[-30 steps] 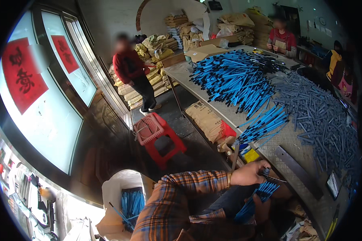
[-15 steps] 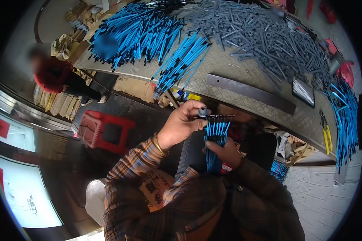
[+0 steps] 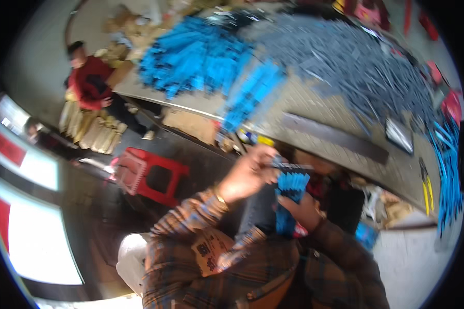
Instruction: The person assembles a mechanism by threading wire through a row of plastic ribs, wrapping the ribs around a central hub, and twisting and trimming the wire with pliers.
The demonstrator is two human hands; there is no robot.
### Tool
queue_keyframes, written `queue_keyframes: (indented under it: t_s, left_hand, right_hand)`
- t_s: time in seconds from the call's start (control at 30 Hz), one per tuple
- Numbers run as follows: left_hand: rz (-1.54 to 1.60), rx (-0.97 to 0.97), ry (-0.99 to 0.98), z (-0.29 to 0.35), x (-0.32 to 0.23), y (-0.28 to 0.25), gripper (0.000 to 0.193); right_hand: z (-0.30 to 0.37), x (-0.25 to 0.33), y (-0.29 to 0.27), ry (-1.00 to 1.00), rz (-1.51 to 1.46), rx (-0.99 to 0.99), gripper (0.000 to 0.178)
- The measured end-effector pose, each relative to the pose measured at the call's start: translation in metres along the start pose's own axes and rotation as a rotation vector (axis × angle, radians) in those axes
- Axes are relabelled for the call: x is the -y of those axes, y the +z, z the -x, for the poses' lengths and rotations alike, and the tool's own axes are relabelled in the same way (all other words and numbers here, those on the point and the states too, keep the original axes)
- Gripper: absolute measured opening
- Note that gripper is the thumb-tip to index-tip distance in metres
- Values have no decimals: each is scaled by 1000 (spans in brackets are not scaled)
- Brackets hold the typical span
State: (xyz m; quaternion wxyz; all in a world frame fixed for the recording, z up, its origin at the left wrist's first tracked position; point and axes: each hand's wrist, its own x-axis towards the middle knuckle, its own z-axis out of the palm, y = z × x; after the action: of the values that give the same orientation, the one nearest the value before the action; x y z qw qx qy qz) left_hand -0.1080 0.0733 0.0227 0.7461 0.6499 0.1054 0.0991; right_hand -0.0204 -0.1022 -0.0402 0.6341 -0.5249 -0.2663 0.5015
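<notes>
My left hand [image 3: 249,172] pinches a small grey fitting [image 3: 278,160] just beside the tips of a bundle. That bundle of blue rods with dark ends [image 3: 293,188] is gripped by my right hand [image 3: 302,208], its tips pointing away from me. Motion blur hides whether the grey fitting touches the rod tips. On the table [image 3: 252,110] beyond my hands lie a large heap of blue rods [image 3: 196,56], a smaller bunch of blue rods [image 3: 255,92] at the table's near edge, and a wide heap of grey plastic pieces [image 3: 345,67].
A long dark metal bar [image 3: 335,138] lies along the table's near side. To its right are a flat, dark-edged tray [image 3: 399,135], yellow-handled pliers [image 3: 426,190] and more blue rods [image 3: 446,175]. A red plastic stool [image 3: 172,175] and a standing person [image 3: 93,85] are at left.
The whole view has shifted and blurred, with the scene sliding right and slightly down. Both hands keep their holds on the fitting and the bundle.
</notes>
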Motion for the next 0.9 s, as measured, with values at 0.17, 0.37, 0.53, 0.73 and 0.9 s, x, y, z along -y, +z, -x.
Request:
queue_keyframes:
  t_s: [0.17, 0.37, 0.53, 0.73, 0.9]
  left_hand:
    - [76, 120, 106, -16, 24, -2, 34]
    - [-150, -65, 116, -6, 14, 4, 30]
    - [-151, -74, 130, 1, 18, 7, 35]
    - [-109, -52, 76, 11, 16, 9, 38]
    - [-179, -55, 131, 4, 1, 7, 36]
  right_hand:
    - [-2, -14, -5, 4, -126, -88, 20]
    - [-5, -11, -3, 41, -137, -108, 16]
    - [-12, -46, -18, -130, 120, -193, 22]
    - [-7, -39, -19, 108, 277, -101, 49]
    - [-30, -100, -53, -74, 50, -8, 27]
